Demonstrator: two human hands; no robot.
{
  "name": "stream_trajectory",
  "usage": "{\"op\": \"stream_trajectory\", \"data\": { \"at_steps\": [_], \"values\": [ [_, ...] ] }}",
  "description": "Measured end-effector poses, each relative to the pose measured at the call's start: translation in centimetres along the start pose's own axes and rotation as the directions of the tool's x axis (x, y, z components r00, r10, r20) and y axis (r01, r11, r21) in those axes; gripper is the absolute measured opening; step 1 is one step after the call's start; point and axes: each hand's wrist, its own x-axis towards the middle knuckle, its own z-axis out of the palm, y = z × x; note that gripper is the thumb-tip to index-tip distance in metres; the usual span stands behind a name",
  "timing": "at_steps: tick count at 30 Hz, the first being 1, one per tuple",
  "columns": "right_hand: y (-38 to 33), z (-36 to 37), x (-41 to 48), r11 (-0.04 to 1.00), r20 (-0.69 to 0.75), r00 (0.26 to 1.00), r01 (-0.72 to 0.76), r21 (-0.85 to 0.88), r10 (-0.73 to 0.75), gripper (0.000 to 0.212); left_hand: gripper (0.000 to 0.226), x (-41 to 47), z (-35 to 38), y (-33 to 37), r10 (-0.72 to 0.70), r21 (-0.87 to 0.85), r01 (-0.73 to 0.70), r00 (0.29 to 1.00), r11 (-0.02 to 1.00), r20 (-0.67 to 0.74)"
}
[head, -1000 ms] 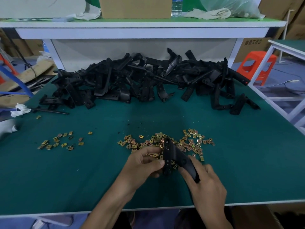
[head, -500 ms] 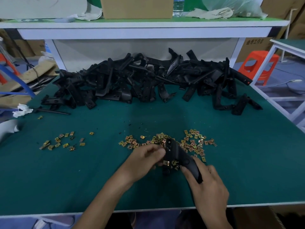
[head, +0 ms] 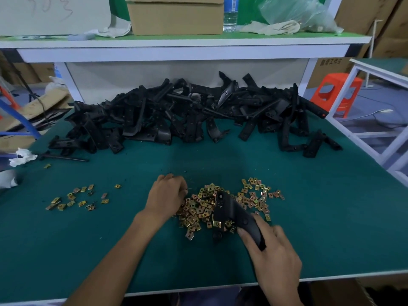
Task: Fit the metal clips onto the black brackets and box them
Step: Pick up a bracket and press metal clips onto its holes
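Observation:
My right hand [head: 273, 250] grips the near end of a black bracket [head: 229, 213], which lies slanted over a heap of brass-coloured metal clips [head: 198, 208] on the green table. One clip [head: 217, 223] sits fitted on the bracket's lower edge. My left hand [head: 166, 196] is at the left edge of the clip heap, fingers curled down into the clips; what the fingertips hold is hidden. A big pile of black brackets [head: 187, 115] lies at the back of the table.
A smaller scatter of clips [head: 75, 198] lies at the left. A cardboard box [head: 176, 15] and a water bottle [head: 230, 13] stand on the upper shelf. An orange stool [head: 335, 93] stands to the right. A white rag [head: 22, 156] lies at the left edge.
My left hand has left the bracket and moved up and left into the clip heap. My right hand still holds the bracket, now with a clip on its lower edge.

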Motion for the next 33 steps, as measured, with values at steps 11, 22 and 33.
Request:
{"op": "stream_trajectory", "data": {
  "at_steps": [11,22,33],
  "values": [
    [0.4,0.4,0.0,0.999,-0.032,0.999,0.036,-0.021,-0.036,0.051,0.012,-5.1,-2.5,3.9,-0.197,-0.809,0.199,0.975,0.553,0.105],
    [0.6,0.5,0.1,0.998,-0.032,0.998,0.045,-0.035,-0.046,0.052,0.01,-6.9,-1.4,6.6,-0.189,-0.909,0.335,0.937,0.247,0.293],
    [0.7,0.6,0.1,0.998,-0.027,0.998,0.056,-0.041,-0.057,0.052,0.016,-6.6,-1.3,6.0,-0.16,-0.916,0.357,0.93,0.184,0.33]
  ]
}}
